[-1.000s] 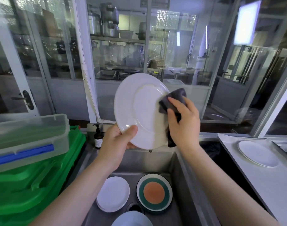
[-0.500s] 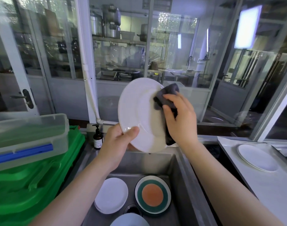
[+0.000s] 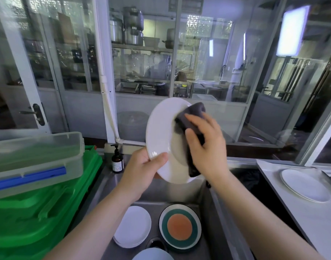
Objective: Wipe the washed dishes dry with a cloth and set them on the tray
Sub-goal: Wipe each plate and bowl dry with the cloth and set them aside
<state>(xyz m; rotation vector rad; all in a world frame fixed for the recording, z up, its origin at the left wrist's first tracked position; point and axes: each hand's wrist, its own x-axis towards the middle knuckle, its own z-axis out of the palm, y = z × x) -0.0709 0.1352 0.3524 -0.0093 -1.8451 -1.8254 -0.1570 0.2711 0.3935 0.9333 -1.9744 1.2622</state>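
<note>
Our left hand (image 3: pixel 142 166) grips the lower rim of the white plate (image 3: pixel 160 139), thumb on its face, holding it nearly upright above the sink (image 3: pixel 215 212). Our right hand (image 3: pixel 206 145) presses a dark grey cloth (image 3: pixel 191 119) against the plate's right side, fingers curled over it. In the sink lie a stack of small white plates (image 3: pixel 132 227), a plate with green ring and orange centre (image 3: pixel 180 226), and a pale blue dish (image 3: pixel 153 255) at the bottom edge. On the worktop to the right, the white tray (image 3: pixel 273 177) carries one white plate (image 3: pixel 304 184). Left, a clear lidded box (image 3: pixel 37 158) sits on green crates (image 3: pixel 38 218). Since a second ago we have turned the plate more edge-on, and the cloth has slid inward.
</note>
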